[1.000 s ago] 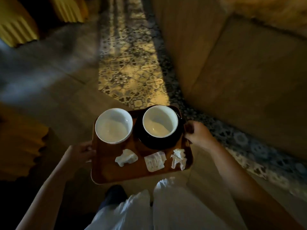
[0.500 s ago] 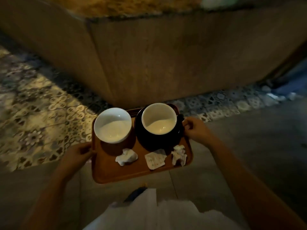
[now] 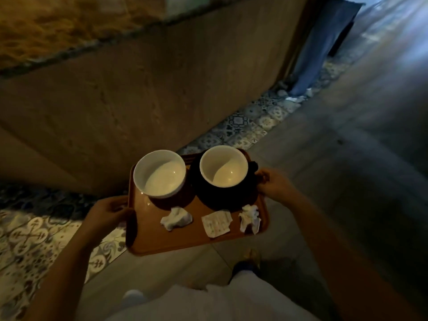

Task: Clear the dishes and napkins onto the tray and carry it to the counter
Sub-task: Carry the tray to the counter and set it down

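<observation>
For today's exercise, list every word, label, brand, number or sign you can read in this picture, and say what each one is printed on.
No text can be read anywhere in this view.
Flat paper packet on the tray: faint printed marks, too small and blurred to read.
White bowl, cup and the two crumpled napkins: no lettering visible.
Patterned floor tiles: ornament only, no words.

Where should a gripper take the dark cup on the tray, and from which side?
By the handle stub on the dark cup, which sticks out on its right, near the right hand; come from that side. The white bowl crowds its left, and the wide round body suits a pinch poorly.
</observation>
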Demonstrator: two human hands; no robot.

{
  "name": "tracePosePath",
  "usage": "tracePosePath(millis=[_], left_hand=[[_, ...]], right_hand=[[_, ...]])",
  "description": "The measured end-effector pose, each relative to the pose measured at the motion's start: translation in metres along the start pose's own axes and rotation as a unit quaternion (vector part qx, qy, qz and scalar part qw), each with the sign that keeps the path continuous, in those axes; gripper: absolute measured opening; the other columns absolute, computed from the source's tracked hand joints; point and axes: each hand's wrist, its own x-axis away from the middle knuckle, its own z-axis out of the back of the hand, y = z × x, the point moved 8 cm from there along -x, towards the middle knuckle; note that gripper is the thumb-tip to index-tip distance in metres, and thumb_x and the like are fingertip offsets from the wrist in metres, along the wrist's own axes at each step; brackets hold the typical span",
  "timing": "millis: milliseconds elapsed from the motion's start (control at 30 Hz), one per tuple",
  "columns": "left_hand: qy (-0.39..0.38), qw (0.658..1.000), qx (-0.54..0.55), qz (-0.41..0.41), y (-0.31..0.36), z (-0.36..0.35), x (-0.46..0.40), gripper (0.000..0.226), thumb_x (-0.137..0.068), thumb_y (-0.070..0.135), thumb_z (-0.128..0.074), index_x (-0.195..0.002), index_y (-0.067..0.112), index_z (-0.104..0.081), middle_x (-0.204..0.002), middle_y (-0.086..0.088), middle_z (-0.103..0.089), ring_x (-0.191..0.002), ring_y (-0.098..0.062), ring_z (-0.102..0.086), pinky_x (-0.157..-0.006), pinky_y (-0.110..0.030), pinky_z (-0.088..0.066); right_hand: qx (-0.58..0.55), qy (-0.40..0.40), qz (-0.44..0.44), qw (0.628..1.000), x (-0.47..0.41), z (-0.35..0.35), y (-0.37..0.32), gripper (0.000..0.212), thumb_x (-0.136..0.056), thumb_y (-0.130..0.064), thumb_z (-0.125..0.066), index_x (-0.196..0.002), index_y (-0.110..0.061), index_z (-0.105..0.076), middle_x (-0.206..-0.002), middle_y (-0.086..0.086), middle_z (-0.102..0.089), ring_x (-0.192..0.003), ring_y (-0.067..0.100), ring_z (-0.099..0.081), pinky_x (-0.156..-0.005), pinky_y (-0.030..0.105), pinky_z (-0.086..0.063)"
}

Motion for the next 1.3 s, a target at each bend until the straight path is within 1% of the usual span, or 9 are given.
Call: tracePosePath(millis=[167,333,433,733,867,933,1033,1167,1300], left_hand=[[-0.003,1.000,0.028,0.008,0.039,-0.053,-0.020,0.035,-0.081,-0.003,-0.059,-0.115,0.004,-0.060,-0.082,0.000,-0.065,-0.076,-0.015,-0.061,-0.068,-0.030,-0.047],[0.018,0.998,0.060,0.030,0.072,-0.111,-0.037,0.034,-0.083,-0.005,-0.055,-0.116,-0.001,-0.058,-0.081,-0.001,-0.064,-0.075,-0.014,-0.060,-0.068,-0.030,-0.046],[0.030,0.997,0.069,0.030,0.096,-0.140,-0.046,0.033,-0.083,-0.006,-0.055,-0.116,-0.001,-0.058,-0.081,0.000,-0.063,-0.076,-0.015,-0.059,-0.072,-0.033,-0.046],[0.041,0.996,0.071,0.032,0.159,-0.182,-0.097,0.032,-0.085,-0.001,-0.055,-0.116,0.002,-0.059,-0.099,-0.014,-0.065,-0.086,-0.027,-0.062,-0.087,-0.047,-0.048],[0.038,0.996,0.083,0.019,0.191,-0.197,-0.142,0.032,-0.085,-0.004,-0.052,-0.117,0.000,-0.057,-0.087,-0.007,-0.064,-0.076,-0.014,-0.059,-0.070,-0.031,-0.046],[0.029,0.996,0.082,0.007,0.209,-0.203,-0.168,0.032,-0.085,-0.003,-0.053,-0.116,0.001,-0.058,-0.078,0.002,-0.066,-0.073,-0.011,-0.060,-0.063,-0.025,-0.047],[0.018,0.997,0.069,-0.008,0.242,-0.205,-0.210,0.028,-0.085,-0.002,-0.054,-0.111,0.006,-0.061,-0.066,0.011,-0.071,-0.071,-0.011,-0.064,-0.065,-0.026,-0.051],[-0.002,0.998,0.054,-0.023,0.294,-0.209,-0.264,0.021,-0.086,0.000,-0.054,-0.098,0.012,-0.065,-0.069,0.011,-0.071,-0.084,-0.021,-0.063,-0.075,-0.036,-0.049],[-0.009,0.999,0.036,-0.040,0.344,-0.217,-0.312,0.025,-0.085,-0.002,-0.053,-0.101,0.015,-0.063,-0.062,0.015,-0.071,-0.071,-0.010,-0.064,-0.060,-0.020,-0.053]], right_hand=[[-0.008,-0.003,0.003,1.000,-0.033,0.050,0.034,0.016,-0.077,0.006,-0.058,-0.091,0.013,-0.057,-0.078,0.023,-0.059,-0.074,0.025,-0.056,-0.063,0.034,-0.046],[0.012,-0.024,0.029,0.999,-0.079,0.108,0.051,0.016,-0.077,0.011,-0.056,-0.092,0.016,-0.057,-0.075,0.018,-0.057,-0.059,0.017,-0.053,-0.044,0.012,-0.044],[0.022,-0.034,0.040,0.998,-0.107,0.142,0.059,0.018,-0.076,0.011,-0.056,-0.093,0.015,-0.058,-0.078,0.018,-0.058,-0.063,0.019,-0.055,-0.043,0.010,-0.044],[0.043,-0.045,0.059,0.996,-0.191,0.201,0.077,0.014,-0.076,0.011,-0.056,-0.088,0.005,-0.059,-0.068,0.010,-0.058,-0.058,0.014,-0.056,-0.052,0.021,-0.048],[0.040,-0.029,0.068,0.996,-0.241,0.221,0.079,0.016,-0.073,0.011,-0.056,-0.088,0.013,-0.059,-0.081,0.031,-0.064,-0.073,0.035,-0.063,-0.068,0.044,-0.054],[0.034,-0.025,0.069,0.997,-0.267,0.231,0.077,0.015,-0.073,0.010,-0.056,-0.087,0.013,-0.059,-0.085,0.033,-0.064,-0.077,0.036,-0.063,-0.072,0.049,-0.054],[0.026,-0.013,0.064,0.998,-0.305,0.253,0.068,0.016,-0.072,0.010,-0.055,-0.087,0.015,-0.058,-0.085,0.034,-0.063,-0.075,0.031,-0.061,-0.069,0.046,-0.054],[0.019,0.002,0.045,0.999,-0.354,0.289,0.058,0.016,-0.074,0.011,-0.054,-0.088,0.013,-0.060,-0.079,0.022,-0.061,-0.073,0.025,-0.059,-0.061,0.032,-0.050],[0.002,0.017,0.043,0.999,-0.401,0.321,0.057,0.013,-0.072,0.012,-0.055,-0.084,0.009,-0.060,-0.075,0.019,-0.059,-0.064,0.025,-0.057,-0.061,0.034,-0.049]])
